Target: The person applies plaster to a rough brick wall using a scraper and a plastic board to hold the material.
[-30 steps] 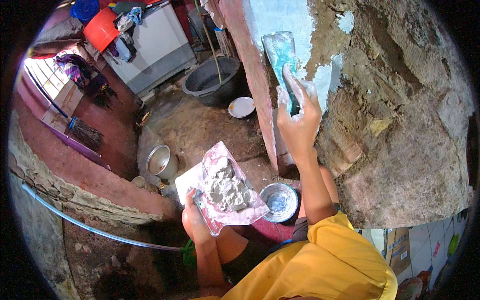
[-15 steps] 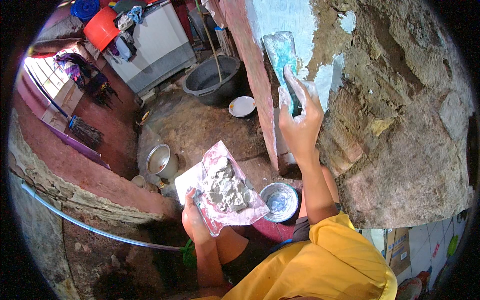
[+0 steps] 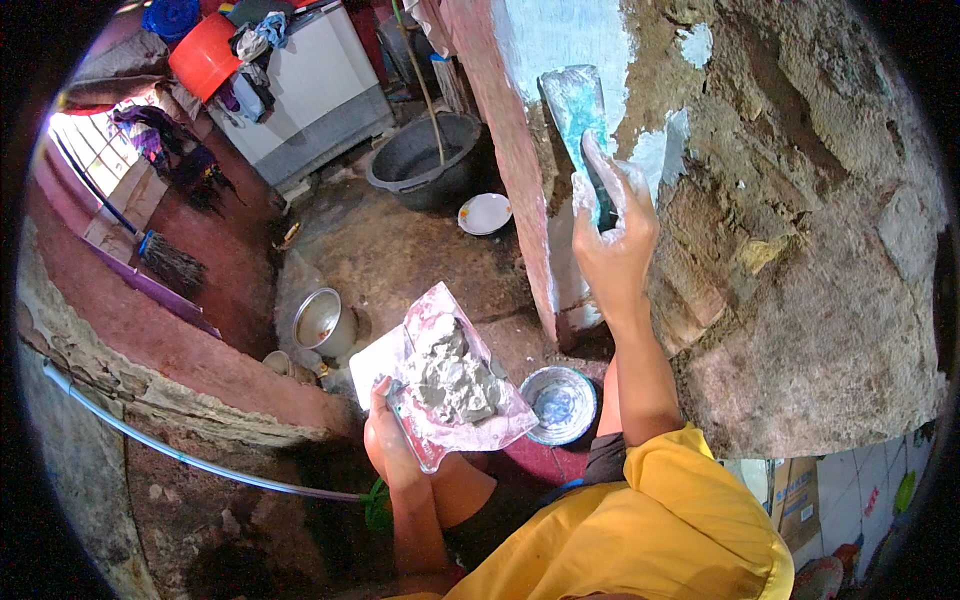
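My right hand (image 3: 615, 235) is closed round the handle of a putty knife (image 3: 577, 105), its wide teal blade smeared with white. The blade lies over the wall, at the lower part of a white-coated patch (image 3: 545, 40) beside bare brown masonry. White paste coats my thumb and forefinger. Low in front of me, my left hand (image 3: 388, 425) grips the edge of a flat mixing board (image 3: 510, 415), thumb on top and the other fingers mostly hidden beneath. A lumpy grey-white heap of plaster (image 3: 455, 375) rests on the board.
Just right of the board stands a round basin (image 3: 558, 405) streaked with white. Beyond are a metal pot (image 3: 325, 322), a white plate (image 3: 485, 213) and a large dark tub (image 3: 425, 165) with a stick. A blue hose (image 3: 200, 462) crosses the left, near a low broken wall (image 3: 180, 385).
My right hand and the putty knife have shifted slightly right and down along the wall. The board with its plaster and my left hand have stayed in place.
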Demonstrator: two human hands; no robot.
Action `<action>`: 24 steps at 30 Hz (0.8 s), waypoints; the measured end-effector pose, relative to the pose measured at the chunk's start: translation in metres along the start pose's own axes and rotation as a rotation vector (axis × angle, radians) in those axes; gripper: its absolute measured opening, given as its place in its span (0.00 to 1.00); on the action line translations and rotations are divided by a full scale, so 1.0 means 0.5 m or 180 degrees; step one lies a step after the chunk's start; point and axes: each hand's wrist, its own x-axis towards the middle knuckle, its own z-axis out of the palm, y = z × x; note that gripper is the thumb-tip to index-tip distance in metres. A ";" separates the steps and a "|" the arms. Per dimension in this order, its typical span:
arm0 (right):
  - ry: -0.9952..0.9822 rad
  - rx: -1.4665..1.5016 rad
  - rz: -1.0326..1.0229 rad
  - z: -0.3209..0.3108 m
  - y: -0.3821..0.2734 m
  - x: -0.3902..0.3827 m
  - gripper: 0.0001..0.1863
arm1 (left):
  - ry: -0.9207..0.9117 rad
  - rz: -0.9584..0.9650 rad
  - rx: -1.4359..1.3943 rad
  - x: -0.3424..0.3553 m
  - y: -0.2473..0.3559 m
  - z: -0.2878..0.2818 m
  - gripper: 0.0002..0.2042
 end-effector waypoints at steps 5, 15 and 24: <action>-0.0118 -0.0099 0.0172 0.000 0.013 -0.033 0.21 | -0.0071 0.0033 -0.0042 0.003 -0.005 -0.006 0.21; -0.0079 -0.0075 0.0244 -0.013 0.009 0.000 0.20 | 0.0006 -0.0081 -0.0085 -0.005 0.002 0.014 0.21; 0.0074 0.0018 0.0074 -0.015 0.009 -0.030 0.18 | -0.0059 -0.0034 -0.0154 -0.013 0.007 0.024 0.21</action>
